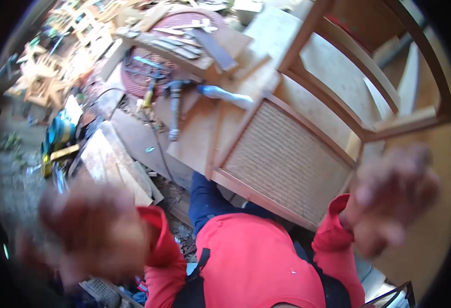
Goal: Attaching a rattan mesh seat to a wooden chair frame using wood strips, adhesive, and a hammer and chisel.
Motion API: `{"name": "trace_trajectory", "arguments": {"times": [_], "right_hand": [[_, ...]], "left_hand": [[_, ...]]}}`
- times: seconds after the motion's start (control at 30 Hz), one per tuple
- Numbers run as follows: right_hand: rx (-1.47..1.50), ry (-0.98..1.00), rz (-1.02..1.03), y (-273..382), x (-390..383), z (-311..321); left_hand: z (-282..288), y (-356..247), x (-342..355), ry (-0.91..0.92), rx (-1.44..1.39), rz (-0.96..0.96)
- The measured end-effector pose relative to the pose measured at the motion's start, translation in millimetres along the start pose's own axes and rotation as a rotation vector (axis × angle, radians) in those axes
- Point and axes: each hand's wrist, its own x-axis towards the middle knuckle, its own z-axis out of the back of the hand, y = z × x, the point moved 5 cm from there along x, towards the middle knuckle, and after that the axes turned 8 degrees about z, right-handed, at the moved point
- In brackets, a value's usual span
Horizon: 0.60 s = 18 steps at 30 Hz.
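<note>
My left hand [94, 231] is raised at the lower left, smeared by motion, its fingers unclear. My right hand [389, 197] is up at the right, also blurred, with bent fingers whose grip I cannot make out. It is nearest a wooden chair [359, 134] with a woven cane seat [284, 159], lying at an angle on the work surface. Left of the seat lie a hammer [174, 113], a blue-and-white cylindrical object [223, 95] and a wooden board [194, 143]. A yellow-handled tool [147, 100] lies beside the hammer.
Small wood strips [179, 43] rest on a block near a round reddish mat [184, 19]. Wood scraps [46, 79] are heaped at the upper left. A teal and yellow tool [59, 138] and pale boards [112, 161] lie at the left, with a dark cable [153, 133] nearby.
</note>
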Motion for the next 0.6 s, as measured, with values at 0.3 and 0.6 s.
{"name": "trace_trajectory", "arguments": {"times": [0.3,0.6], "right_hand": [[-0.351,0.32,-0.57,-214,-86,-47],[-0.364,0.544,-0.58,-331,-91,-130]], "left_hand": [[250,271,81,0.069,1.172,0.585],[336,391,156,0.125,1.63,0.456]]}}
